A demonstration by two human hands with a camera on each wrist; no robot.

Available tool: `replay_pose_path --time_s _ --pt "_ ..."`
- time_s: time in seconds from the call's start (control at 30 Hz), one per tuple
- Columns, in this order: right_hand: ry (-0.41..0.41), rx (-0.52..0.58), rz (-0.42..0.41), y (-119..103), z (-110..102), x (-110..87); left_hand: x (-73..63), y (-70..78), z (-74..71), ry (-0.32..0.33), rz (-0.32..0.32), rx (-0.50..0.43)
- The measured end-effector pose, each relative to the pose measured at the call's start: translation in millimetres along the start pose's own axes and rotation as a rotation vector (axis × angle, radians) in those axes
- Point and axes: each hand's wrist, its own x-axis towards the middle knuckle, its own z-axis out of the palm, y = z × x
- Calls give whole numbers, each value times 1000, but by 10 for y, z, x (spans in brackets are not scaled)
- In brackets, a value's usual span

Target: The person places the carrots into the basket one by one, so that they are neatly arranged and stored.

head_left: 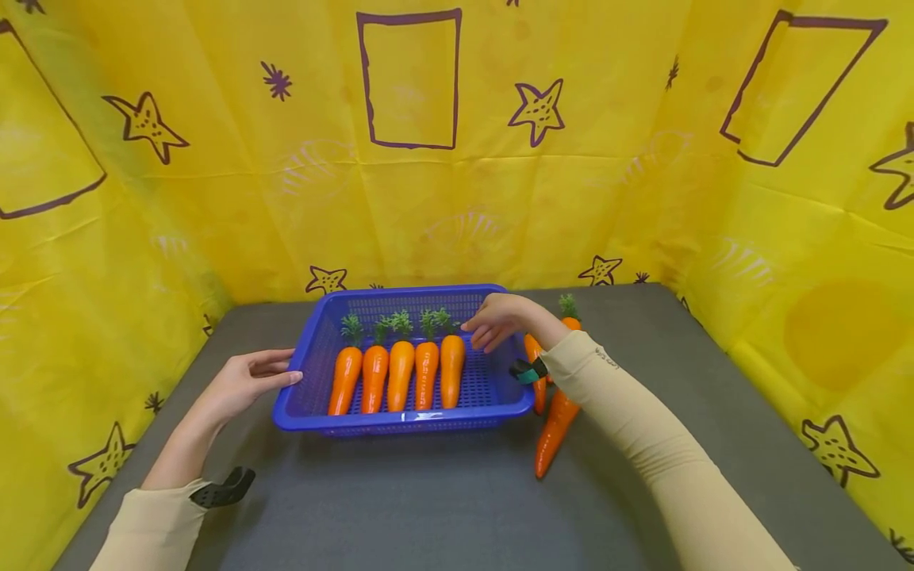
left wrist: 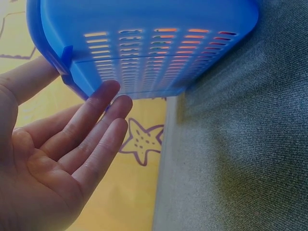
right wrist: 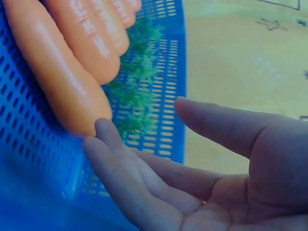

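Observation:
A blue plastic basket (head_left: 324,423) holds a row of several orange carrots (head_left: 374,377) with green leafy tops, lying side by side. At its left end my left hand (head_left: 239,385) pinches the rim, thumb over the edge and fingers outside beneath it; the left wrist view shows those fingers (left wrist: 98,132) against the slotted wall. My right hand (head_left: 501,317) is over the basket's right side with its thumb spread away from its fingers. In the right wrist view its fingertips (right wrist: 103,144) are at the top end of the rightmost carrot (right wrist: 62,77), without gripping it.
Outside the basket's right end, partly behind the right forearm, lie a larger carrot (head_left: 555,436) and another carrot (head_left: 539,392). All stands on a dark grey table (head_left: 400,500). Yellow patterned cloth (head_left: 428,206) walls in the back and both sides.

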Motion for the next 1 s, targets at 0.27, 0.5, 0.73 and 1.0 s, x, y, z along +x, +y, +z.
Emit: replay_pose_path --time_s 0.27,0.5,0.73,1.0 --pt "38 11 -109 25 -121 -270 -16 14 -18 2 0 3" --pt "71 55 -175 154 -245 -512 -10 8 -4 3 7 -2" --pt "131 75 -196 376 -364 -744 -14 15 6 -3 7 -3" --pt "173 95 -183 697 -486 -901 -20 16 2 -9 11 -4"
